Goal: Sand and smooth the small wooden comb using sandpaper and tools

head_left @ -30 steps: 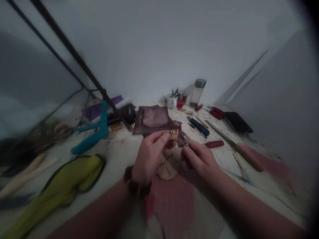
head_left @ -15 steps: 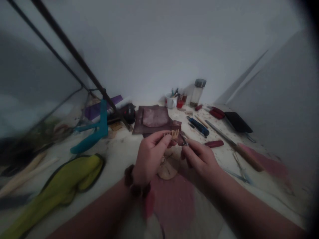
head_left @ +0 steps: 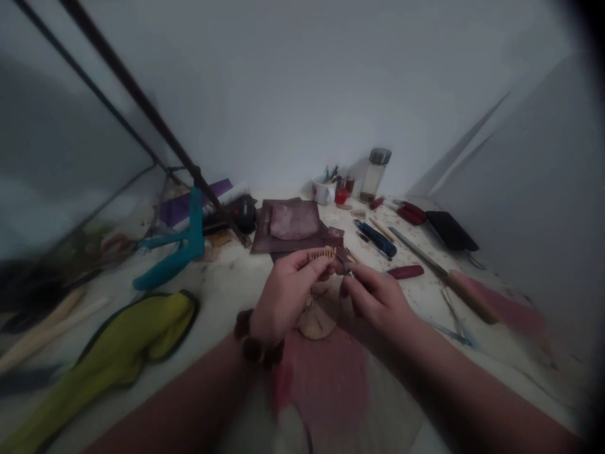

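My left hand (head_left: 283, 293) is closed, pinching a small pale wooden comb-like piece (head_left: 322, 253) with a row of teeth between thumb and fingers. In my right hand (head_left: 382, 297) there is a slim metal-tipped tool (head_left: 347, 268), gripped between thumb and forefinger. Its tip points at the right end of the toothed piece; whether they touch is too blurred to tell. Most of the tool's handle is hidden by my fingers. Below the hands lies a round wooden disc (head_left: 316, 323), with a pinkish-red sheet (head_left: 331, 384) nearer to me.
Ahead lie dark sheets with a brownish pad (head_left: 295, 222). Behind stand a mug of pens (head_left: 323, 190) and a lidded jar (head_left: 375, 176). Rightward are a blue cutter (head_left: 377, 239), a red handle (head_left: 406, 272) and a long file (head_left: 418, 253). Leftward are a teal clamp (head_left: 174, 255) and a yellow-green glove (head_left: 137, 334).
Both hands have shifted very slightly left, with the toothed piece and the tool still held. The tool's tip has moved a little along with them; the toothed piece's angle has changed slightly.
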The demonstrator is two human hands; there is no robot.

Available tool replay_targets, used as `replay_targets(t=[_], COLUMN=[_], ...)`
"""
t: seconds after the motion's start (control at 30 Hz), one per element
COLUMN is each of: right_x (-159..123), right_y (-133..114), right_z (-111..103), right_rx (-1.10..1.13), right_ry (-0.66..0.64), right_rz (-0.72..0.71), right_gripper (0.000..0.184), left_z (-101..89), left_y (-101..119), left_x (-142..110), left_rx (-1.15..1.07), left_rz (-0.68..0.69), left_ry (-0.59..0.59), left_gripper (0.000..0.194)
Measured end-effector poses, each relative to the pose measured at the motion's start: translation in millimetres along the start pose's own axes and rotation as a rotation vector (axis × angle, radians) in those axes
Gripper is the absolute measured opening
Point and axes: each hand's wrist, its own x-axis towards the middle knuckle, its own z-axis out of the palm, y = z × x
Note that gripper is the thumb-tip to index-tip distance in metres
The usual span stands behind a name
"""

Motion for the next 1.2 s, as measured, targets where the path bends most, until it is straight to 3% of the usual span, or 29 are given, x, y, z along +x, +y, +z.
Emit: replay_targets(t=[0.27, 0.5, 0.9, 1.2], right_x=[0, 0, -4, -7], right_y=[0, 3, 5, -16], right_z=[-2, 3, 19, 24], right_rx=[-0.037, -0.058, 0.058, 0.136], right_ry=[-0.028, 0.0, 0.054, 0.045], right_rz=[-0.036, 0.016, 0.051, 0.117], right_gripper=[0.023, 0.025, 0.027, 0.033], left_z=[-1.6, -0.6, 3.0, 9.0], left_y=[-2, -7, -12, -16], left_x=[2, 0, -1, -4], left_rx=[0.094, 0.127, 0.099, 0.031], left_rz=[0.054, 0.035, 0.081, 0.032], left_ry=[0.023, 0.071, 0.096, 0.135], left_gripper=[0.029, 0.027, 0.028, 0.031])
